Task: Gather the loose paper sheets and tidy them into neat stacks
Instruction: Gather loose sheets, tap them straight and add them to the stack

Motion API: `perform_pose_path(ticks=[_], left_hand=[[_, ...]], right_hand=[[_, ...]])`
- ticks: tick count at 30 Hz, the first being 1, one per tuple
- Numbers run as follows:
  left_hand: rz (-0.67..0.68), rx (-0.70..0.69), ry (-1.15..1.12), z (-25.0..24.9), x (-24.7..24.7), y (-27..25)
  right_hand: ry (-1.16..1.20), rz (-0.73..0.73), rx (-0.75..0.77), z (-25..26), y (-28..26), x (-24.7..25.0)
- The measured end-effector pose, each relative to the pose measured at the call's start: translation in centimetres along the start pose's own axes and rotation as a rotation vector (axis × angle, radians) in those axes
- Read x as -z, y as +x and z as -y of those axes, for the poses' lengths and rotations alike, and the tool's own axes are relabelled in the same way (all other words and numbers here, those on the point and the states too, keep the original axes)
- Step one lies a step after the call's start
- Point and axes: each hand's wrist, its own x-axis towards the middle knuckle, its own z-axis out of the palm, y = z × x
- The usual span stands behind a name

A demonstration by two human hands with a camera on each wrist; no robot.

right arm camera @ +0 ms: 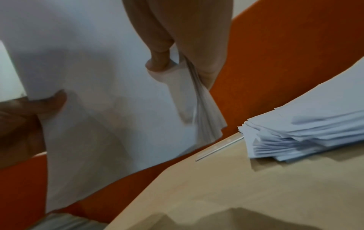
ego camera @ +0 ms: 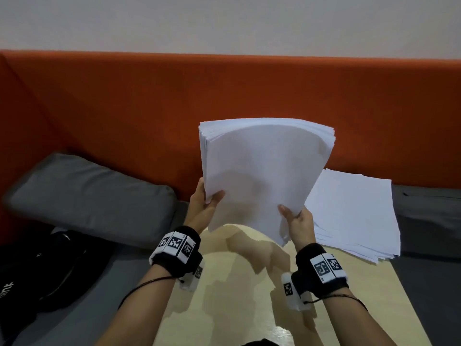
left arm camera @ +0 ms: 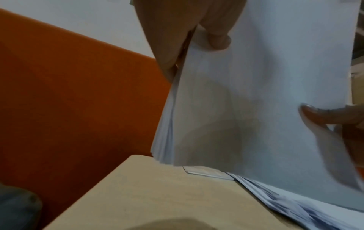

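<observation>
Paper sheets (ego camera: 264, 176) held upright above table (ego camera: 224, 308), left hand (ego camera: 203, 203) and right hand (ego camera: 299, 221) pinching lower side edges; squaring step, likely next: tap bottom edge, join stack (ego camera: 354, 216) beside right grip.

I count two paper stacks: one held stack (ego camera: 264, 171), one stack on the table (ego camera: 354, 216). Two hands: left hand (ego camera: 203, 206), right hand (ego camera: 299, 226). Two grey cushions: cushion left (ego camera: 89, 198), cushion right (ego camera: 429, 216). One black bag (ego camera: 42, 270).
</observation>
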Motion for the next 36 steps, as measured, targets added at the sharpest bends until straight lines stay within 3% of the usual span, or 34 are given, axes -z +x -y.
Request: perform_pose_path(ticks=[5, 8, 12, 15, 17, 21, 28, 31, 36], left_hand=[[0.146, 0.074, -0.074, -0.6, 1.5, 0.5], [0.304, 0.213, -0.053, 1.3, 2.8, -0.2], [0.382, 0.401, 0.002, 4.7, 3.4, -1.3], [0.339, 0.591, 0.120, 6.9, 2.8, -2.1], [0.279, 0.726, 0.150, 7.9, 2.4, -3.2], [0.166, 0.904, -0.041, 8.7, 2.4, -4.7], [0.145, 0.922, -0.114, 8.4, 3.0, -4.3], [0.090, 0.908, -0.189, 8.3, 3.0, -4.1], [0.074, 0.847, -0.259, 7.6, 3.0, -3.6]], right_hand=[[0.073, 0.057, -0.002, 1.9, 0.1, 0.7], [0.110, 0.067, -0.052, 2.4, 0.5, 0.6], [0.117, 0.108, -0.192, 0.9, 0.7, 0.1], [0.017, 0.101, -0.369, -2.3, 1.3, -0.4], [-0.241, 0.112, -0.446, -3.4, 1.4, -0.2], [-0.507, 0.231, -0.524, -4.8, 1.4, 1.1], [-0.562, 0.227, -0.599, -4.3, 3.1, 1.7], [-0.432, 0.138, -0.599, -4.5, 3.8, 1.9], [-0.189, 0.193, -0.599, -7.0, 4.2, 2.3]])
